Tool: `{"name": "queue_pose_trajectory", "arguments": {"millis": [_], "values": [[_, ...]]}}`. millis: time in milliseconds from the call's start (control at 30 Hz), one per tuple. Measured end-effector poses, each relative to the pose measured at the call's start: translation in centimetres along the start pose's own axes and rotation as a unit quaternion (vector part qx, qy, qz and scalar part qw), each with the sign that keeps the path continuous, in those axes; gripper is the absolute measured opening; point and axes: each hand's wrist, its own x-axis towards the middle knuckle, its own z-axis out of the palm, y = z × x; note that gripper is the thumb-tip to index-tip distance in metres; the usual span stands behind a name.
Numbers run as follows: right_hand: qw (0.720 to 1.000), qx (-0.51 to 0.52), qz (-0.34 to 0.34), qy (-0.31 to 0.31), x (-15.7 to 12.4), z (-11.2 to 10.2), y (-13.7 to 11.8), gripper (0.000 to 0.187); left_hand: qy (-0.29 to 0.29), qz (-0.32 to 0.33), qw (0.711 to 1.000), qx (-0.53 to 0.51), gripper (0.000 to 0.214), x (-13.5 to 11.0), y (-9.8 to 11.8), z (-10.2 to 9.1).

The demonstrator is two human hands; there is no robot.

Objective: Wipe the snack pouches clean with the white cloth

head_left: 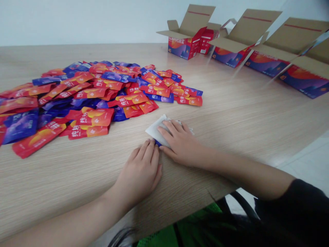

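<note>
My right hand (180, 142) lies over a sachet (156, 131), its fingers spread across the sachet's white back. A blue edge of the sachet shows at its lower corner, and part of it is hidden under my palm. My left hand (140, 168) rests flat on the wooden table (77, 178), its fingertips at that blue corner. A large loose heap of red-orange and blue sachets (87, 99) with Chinese print lies to the left of both hands, a short way from them.
Several open cardboard cartons (264, 58) with red, orange and purple printed sides stand in a row along the far right of the table. The table's near edge runs below my right forearm, with a chair and green fabric beneath it.
</note>
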Motion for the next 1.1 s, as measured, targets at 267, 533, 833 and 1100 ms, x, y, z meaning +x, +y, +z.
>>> {"name": "queue_pose_trajectory", "arguments": {"millis": [267, 533, 833, 1100], "values": [[1.0, 0.017, 0.018, -0.006, 0.0, -0.6, 1.3, 0.057, -0.009, 0.0, 1.0, 0.007, 0.047, 0.0, 0.0, -0.1], [0.999, 0.003, 0.051, 0.007, 0.4, -0.3, 0.7, 0.058, 0.002, 0.0, 1.0, 0.007, 0.047, -0.1, 0.0, 0.0], [0.999, 0.033, 0.024, 0.003, 0.0, -0.6, 0.8, 0.055, 0.005, 0.005, 1.0, 0.009, 0.045, 0.0, 0.0, 0.0], [0.999, -0.003, 0.038, 0.002, 0.2, -0.2, 0.8, 0.06, -0.002, 0.001, 1.0, 0.005, 0.046, -0.1, 0.0, 0.2]]}}
